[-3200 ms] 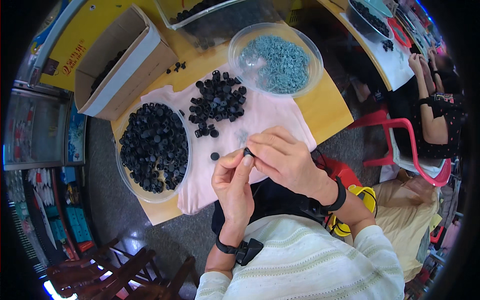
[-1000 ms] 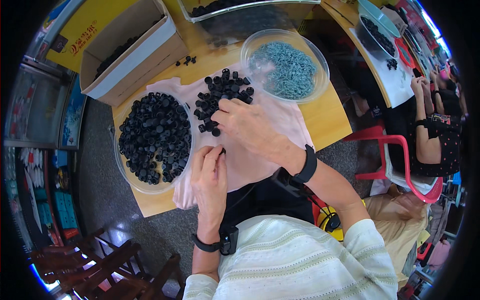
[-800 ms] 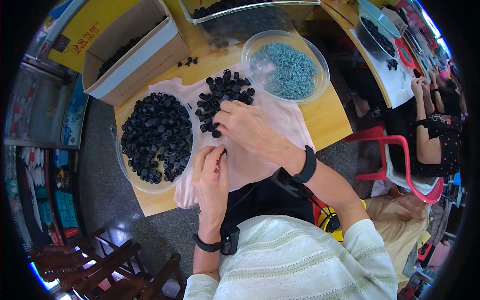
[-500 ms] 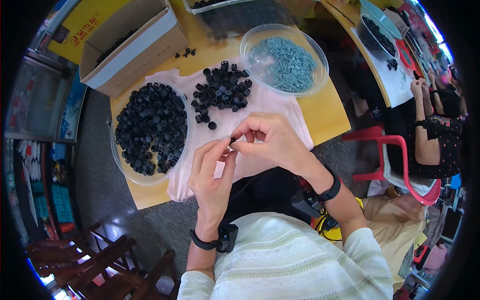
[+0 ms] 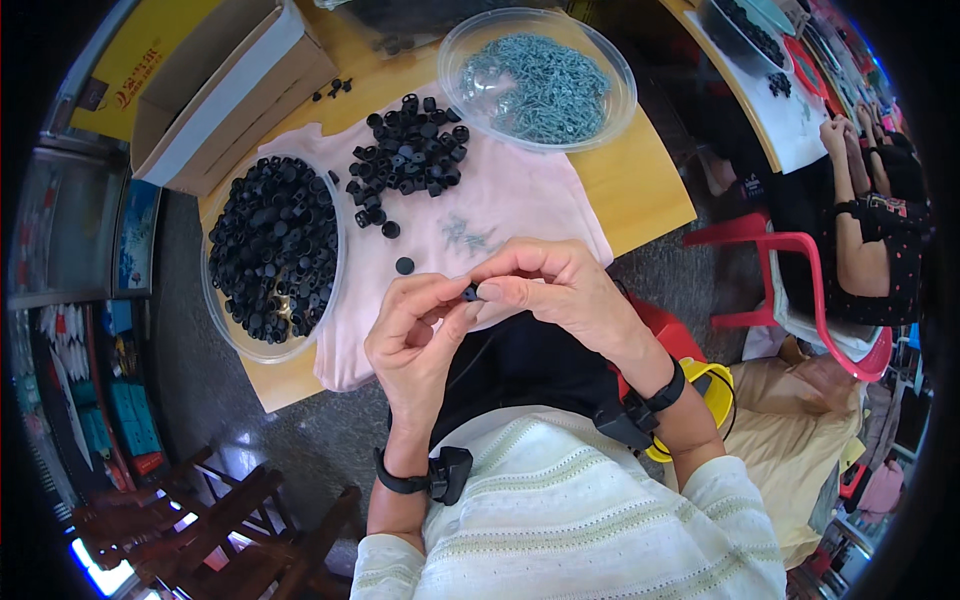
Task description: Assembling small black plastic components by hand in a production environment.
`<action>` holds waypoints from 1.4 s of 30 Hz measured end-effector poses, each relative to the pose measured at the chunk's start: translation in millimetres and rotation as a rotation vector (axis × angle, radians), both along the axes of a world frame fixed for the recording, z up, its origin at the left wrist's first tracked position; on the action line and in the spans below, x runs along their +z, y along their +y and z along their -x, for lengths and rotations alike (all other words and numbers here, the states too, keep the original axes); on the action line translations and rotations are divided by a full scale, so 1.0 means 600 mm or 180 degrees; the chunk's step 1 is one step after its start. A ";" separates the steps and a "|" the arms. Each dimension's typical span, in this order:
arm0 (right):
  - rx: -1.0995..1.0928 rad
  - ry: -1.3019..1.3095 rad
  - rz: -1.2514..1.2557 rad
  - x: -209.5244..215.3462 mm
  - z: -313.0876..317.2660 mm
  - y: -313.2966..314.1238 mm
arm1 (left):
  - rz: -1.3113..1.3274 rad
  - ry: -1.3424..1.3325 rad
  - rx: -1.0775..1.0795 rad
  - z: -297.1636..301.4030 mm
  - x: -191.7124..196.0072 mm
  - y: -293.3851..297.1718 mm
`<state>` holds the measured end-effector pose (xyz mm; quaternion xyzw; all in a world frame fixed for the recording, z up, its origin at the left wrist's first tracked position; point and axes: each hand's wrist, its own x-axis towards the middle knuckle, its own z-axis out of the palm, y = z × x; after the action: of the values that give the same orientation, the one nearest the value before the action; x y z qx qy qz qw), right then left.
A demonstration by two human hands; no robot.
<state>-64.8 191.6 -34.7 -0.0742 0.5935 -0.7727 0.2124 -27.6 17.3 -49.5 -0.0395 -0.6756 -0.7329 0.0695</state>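
Observation:
Both hands meet above the near edge of a pink cloth [image 5: 540, 200]. Between their fingertips is a small black plastic piece [image 5: 471, 292], mostly covered. My left hand [image 5: 415, 325] pinches its left side with thumb and forefinger. From the other side, my right hand [image 5: 565, 295] closes thumb and fingers on the same piece. A round black cap [image 5: 404, 266] lies on the cloth just beyond my left fingers. Some loose screws [image 5: 466, 237] rest beyond my right hand. Farther off is a loose pile of black plastic parts [image 5: 410, 150].
A clear round tub [image 5: 345, 235] full of black parts stands at left. Another clear tub [image 5: 634, 85] at the far side holds many screws. A cardboard box [image 5: 225, 100] sits at the back left. To the right, another person sits on a red chair [image 5: 815, 265].
The view has shifted, so the table things sit farther left and up. My hands stay together on the black piece, nearer to me. The screws and round cap on the cloth now show.

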 end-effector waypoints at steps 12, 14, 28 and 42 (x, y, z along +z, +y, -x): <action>0.0116 -0.1203 0.0613 -0.009 -0.002 0.059 | -0.0222 -0.0488 -0.0634 0.025 0.000 0.028; -0.0013 -0.1176 0.0605 -0.011 0.000 0.065 | 0.0289 -0.0467 -0.0588 0.042 0.019 0.032; -0.0462 -0.1166 0.0571 -0.007 0.010 0.084 | 0.3406 0.0800 -0.0024 0.102 0.018 0.056; -0.0425 -0.1086 0.0775 -0.007 0.008 0.051 | 0.0020 -0.0814 -0.0099 0.091 0.003 0.016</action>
<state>-69.6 221.9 -38.9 0.0720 0.4549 -0.8524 0.2475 -81.9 27.2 -47.6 0.0436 -0.6806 -0.7308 -0.0288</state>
